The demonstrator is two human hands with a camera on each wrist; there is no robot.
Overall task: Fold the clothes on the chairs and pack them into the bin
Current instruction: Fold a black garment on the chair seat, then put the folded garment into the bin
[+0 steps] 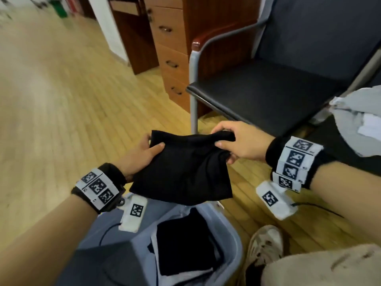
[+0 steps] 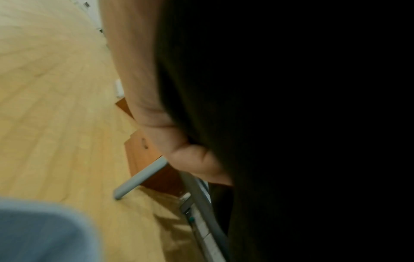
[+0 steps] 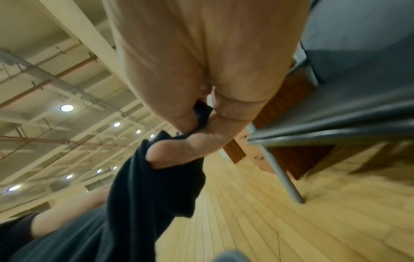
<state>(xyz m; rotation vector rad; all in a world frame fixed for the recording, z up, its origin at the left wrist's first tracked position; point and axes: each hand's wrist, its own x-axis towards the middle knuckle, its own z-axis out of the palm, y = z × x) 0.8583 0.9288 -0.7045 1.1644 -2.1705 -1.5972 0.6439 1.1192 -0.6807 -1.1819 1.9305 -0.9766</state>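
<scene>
A folded black garment (image 1: 185,168) hangs in the air just above the pale blue bin (image 1: 233,242). My left hand (image 1: 144,155) grips its left edge, thumb on top and fingers hidden beneath. My right hand (image 1: 237,141) pinches the upper right corner between thumb and fingers. In the right wrist view the black garment (image 3: 156,186) bunches under my right hand (image 3: 190,134). The left wrist view is mostly filled by the black garment (image 2: 291,124) beside my left hand (image 2: 179,141). Folded dark and white clothes (image 1: 185,246) lie inside the bin.
A dark-seated chair (image 1: 268,89) with grey metal legs stands ahead on the wooden floor (image 1: 61,100). A grey and white garment (image 1: 358,120) lies on another chair at the right. A wooden drawer cabinet (image 1: 171,48) stands behind. My shoe (image 1: 266,246) is right of the bin.
</scene>
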